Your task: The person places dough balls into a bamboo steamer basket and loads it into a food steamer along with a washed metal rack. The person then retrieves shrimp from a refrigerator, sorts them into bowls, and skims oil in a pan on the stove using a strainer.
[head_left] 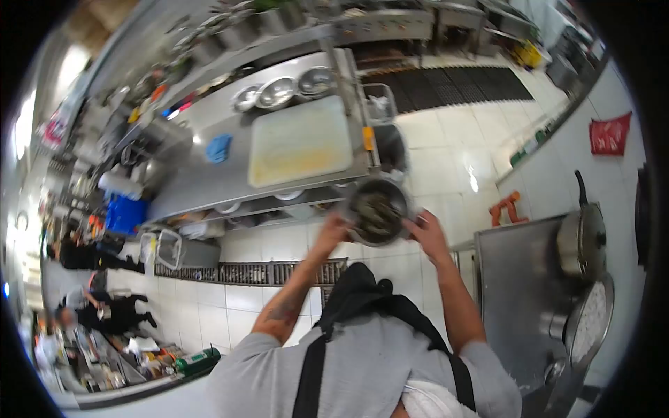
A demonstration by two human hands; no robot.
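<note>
A round metal bowl (399,193) is held out in front of me, over the tiled floor near the corner of the steel worktable. Greyish-brown pieces of food (376,214) lie inside it; their kind is too blurred to make out. My left hand (336,231) grips the bowl's left side. On the opposite side, my right hand (425,231) has its fingers closed on the rim. Beyond the bowl, a stained white cutting board (301,143) lies on the worktable (198,171).
Several metal bowls (277,93) and a blue cloth (219,148) are on the worktable. A bin (391,148) stands at its end. To my right is a steel counter (512,299) with a large pot (582,240). People (115,313) are at the far left.
</note>
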